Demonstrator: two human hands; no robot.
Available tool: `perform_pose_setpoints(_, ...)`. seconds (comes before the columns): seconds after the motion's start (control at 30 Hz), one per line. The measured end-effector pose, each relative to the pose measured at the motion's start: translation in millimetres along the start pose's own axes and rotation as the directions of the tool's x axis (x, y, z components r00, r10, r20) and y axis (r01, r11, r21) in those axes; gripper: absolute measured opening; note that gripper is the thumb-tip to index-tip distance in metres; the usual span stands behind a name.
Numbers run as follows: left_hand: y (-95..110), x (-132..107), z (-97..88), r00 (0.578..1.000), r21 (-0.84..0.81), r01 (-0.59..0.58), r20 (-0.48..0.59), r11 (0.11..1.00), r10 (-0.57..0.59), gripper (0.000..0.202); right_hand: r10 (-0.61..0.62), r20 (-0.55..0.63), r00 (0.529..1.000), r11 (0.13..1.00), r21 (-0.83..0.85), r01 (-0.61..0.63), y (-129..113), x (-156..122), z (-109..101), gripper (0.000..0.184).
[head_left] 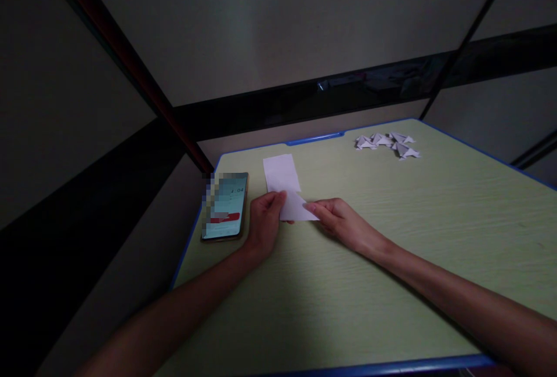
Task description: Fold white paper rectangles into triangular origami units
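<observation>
Both of my hands hold a white sheet of paper (281, 173) above the table. My left hand (264, 220) pinches its lower left edge, thumb on top. At the lower right corner, my right hand (333, 216) grips the paper between thumb and fingers. The lower part of the sheet juts out to the right, with a notch in the right edge; I cannot tell whether it is folded or torn there. Just left of my left hand lies a phone (226, 206) with its screen lit.
Several small folded white paper figures (405, 151) sit together at the far right of the pale table (435, 220). The table has a blue edge, with a blue strip (315, 138) at the back. Behind it rises a panelled surface (278, 29) with a dark band.
</observation>
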State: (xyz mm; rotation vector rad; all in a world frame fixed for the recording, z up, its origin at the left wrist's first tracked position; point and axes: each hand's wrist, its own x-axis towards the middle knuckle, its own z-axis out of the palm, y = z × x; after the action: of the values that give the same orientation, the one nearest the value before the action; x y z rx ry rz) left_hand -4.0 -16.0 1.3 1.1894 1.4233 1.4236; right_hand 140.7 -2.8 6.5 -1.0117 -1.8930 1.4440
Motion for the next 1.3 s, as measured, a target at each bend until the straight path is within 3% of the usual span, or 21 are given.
perform_pose_setpoints(0.13,-1.8,0.8,0.2,1.0,-0.042,0.008,-0.02,0.999,-0.009,0.026,-0.012,0.028,1.0,0.999,0.046,0.011,1.6,-1.0,-0.1,0.034)
perform_pose_setpoints(0.3,-6.1,7.9,-6.9,0.998,-0.072,-0.053,-0.032,0.996,0.05,0.026,-0.121,0.099,0.988,0.983,0.149,0.105,2.6,-2.6,-3.1,0.029)
perform_pose_setpoints(0.43,-5.7,12.2,-11.0,0.999,-0.173,0.012,-0.029,0.985,-0.017,0.023,-0.196,-0.055,0.979,0.938,0.281,0.204,5.3,1.6,-11.3,0.018)
perform_pose_setpoints(0.5,-4.0,10.4,-9.5,0.995,-0.222,0.098,0.026,0.97,-0.095,0.021,-0.249,-0.092,0.964,0.921,0.285,0.265,6.5,4.0,-16.6,0.016)
perform_pose_setpoints(0.63,-0.4,1.4,-2.6,0.961,-0.227,0.233,0.202,0.946,-0.188,0.021,-0.315,-0.003,0.949,0.925,0.224,0.308,6.3,4.9,-22.7,0.021)
perform_pose_setpoints(0.87,-0.1,-6.8,1.3,0.915,-0.203,0.302,0.335,0.931,-0.224,0.022,-0.355,0.032,0.934,0.901,0.279,0.333,6.8,2.6,-18.9,0.011)
perform_pose_setpoints(1.0,1.8,-9.0,1.5,0.914,-0.166,0.271,0.352,0.948,-0.2,0.024,-0.265,0.044,0.963,0.916,0.324,0.237,7.9,3.5,-18.2,0.005)
perform_pose_setpoints(1.13,5.3,-12.0,3.2,0.924,-0.099,0.175,0.361,0.98,-0.129,0.028,-0.247,0.057,0.967,0.921,0.323,0.216,5.9,4.7,-16.7,0.013)
perform_pose_setpoints(1.3,6.6,-11.3,5.4,0.96,-0.042,0.054,0.278,0.998,-0.04,0.021,-0.235,0.023,0.972,0.94,0.26,0.221,0.5,5.0,-14.5,0.025)
